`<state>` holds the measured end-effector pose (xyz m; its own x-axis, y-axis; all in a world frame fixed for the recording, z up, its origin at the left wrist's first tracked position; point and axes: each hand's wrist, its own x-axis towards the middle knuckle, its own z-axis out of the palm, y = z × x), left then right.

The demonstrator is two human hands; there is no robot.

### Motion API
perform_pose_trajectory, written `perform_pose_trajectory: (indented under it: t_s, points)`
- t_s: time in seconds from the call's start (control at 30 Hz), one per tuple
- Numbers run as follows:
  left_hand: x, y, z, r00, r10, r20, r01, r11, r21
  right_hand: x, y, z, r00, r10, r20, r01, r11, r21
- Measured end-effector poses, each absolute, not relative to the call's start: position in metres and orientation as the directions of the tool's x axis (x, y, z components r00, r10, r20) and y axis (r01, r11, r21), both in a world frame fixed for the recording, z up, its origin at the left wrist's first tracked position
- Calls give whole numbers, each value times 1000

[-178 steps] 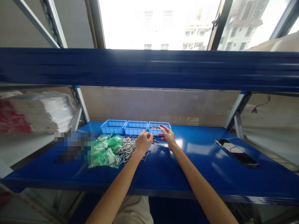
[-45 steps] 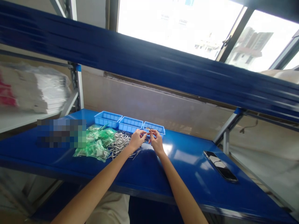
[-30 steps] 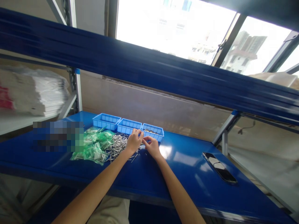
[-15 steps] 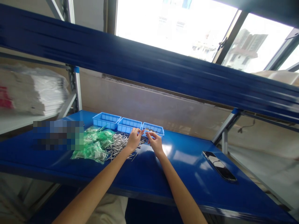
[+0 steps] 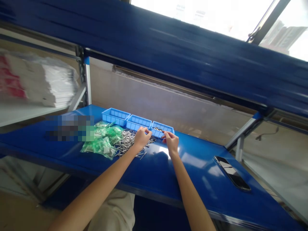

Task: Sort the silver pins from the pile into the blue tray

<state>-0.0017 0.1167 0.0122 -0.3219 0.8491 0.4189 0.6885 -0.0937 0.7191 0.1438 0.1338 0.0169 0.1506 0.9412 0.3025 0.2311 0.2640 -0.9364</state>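
Note:
My left hand [image 5: 142, 137] is over the right part of a pile of thin metal pieces [image 5: 126, 141], its fingers pinched on something too small to make out. To its right, my right hand [image 5: 171, 140] is closed at the fingertips near the front of the right blue bin [image 5: 163, 127]; what it pinches is hidden or too small. Small metal parts lie in that bin. The middle blue bin [image 5: 139, 122] stands behind my left hand, and the left blue bin [image 5: 115, 116] stands beside it. Green and clear plastic bags [image 5: 102, 141] lie left of the pile.
A phone [image 5: 232, 173] lies on the right of the blue table [image 5: 154, 179]. A blue shelf beam [image 5: 154, 48] crosses above the table. Wrapped stacks [image 5: 57, 83] sit on a side shelf at the left. A blurred-out patch covers things on the table's left.
My hands have moved apart, the right one shifting rightward to the right bin's front. The camera view has tilted downward and turned slightly left.

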Motion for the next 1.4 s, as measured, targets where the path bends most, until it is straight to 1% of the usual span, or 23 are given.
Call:
perform_pose_trajectory:
  t_s: [0.1, 0.2, 0.27, 0.33, 0.43, 0.5, 0.57, 0.67, 0.73, 0.83, 0.93, 1.03, 1.13, 1.23, 1.33, 1.4]
  points:
    - [0, 117, 12, -320, 853, 413, 686, -92, 722, 139, 134, 19, 97, 925, 368, 129, 355, -926]
    - [0, 117, 10, -321, 849, 420, 688, -96, 719, 136, 136, 17, 1, 931, 364, 141, 360, -922]
    - [-2, 118, 9, -327, 844, 426, 691, -93, 716, 136, 135, 15, -21, 936, 350, 218, 346, -912]
    - [-3, 119, 9, -332, 843, 423, 696, -84, 714, 135, 133, 13, -13, 929, 371, 351, 352, -868]
    - [-6, 119, 8, -341, 836, 430, 708, -72, 702, 133, 126, 10, -34, 906, 421, 596, 357, -719]
    - [-7, 119, 9, -351, 826, 441, 719, -64, 692, 131, 123, 7, -115, 893, 435, 688, 388, -614]
    - [-7, 118, 10, -349, 826, 443, 732, -55, 680, 129, 121, 2, -227, 874, 430, 714, 449, -537]
    - [-5, 116, 11, -310, 841, 443, 756, -65, 651, 127, 123, -5, -361, 854, 374, 723, 509, -466]
    - [-3, 114, 11, -277, 845, 457, 771, -88, 631, 126, 124, -7, -401, 854, 332, 738, 516, -435]
    - [0, 112, 11, -244, 843, 478, 789, -113, 603, 127, 125, -9, -404, 862, 307, 765, 502, -404]
    - [0, 112, 11, -237, 840, 488, 805, -111, 583, 127, 126, -9, -375, 874, 310, 790, 476, -386]
    - [-1, 113, 9, -233, 838, 493, 819, -104, 564, 127, 126, -7, -343, 881, 325, 798, 456, -395]
    - [-2, 113, 8, -231, 838, 494, 829, -96, 550, 128, 126, -5, -324, 880, 346, 776, 456, -435]
    - [-2, 114, 9, -246, 838, 488, 823, -86, 562, 131, 127, -4, -289, 887, 360, 761, 441, -475]
    - [-3, 115, 8, -242, 835, 494, 811, -105, 575, 133, 130, -6, -241, 890, 387, 752, 423, -505]
    - [-3, 115, 7, -221, 836, 501, 811, -128, 572, 135, 133, -8, -205, 895, 395, 727, 410, -552]
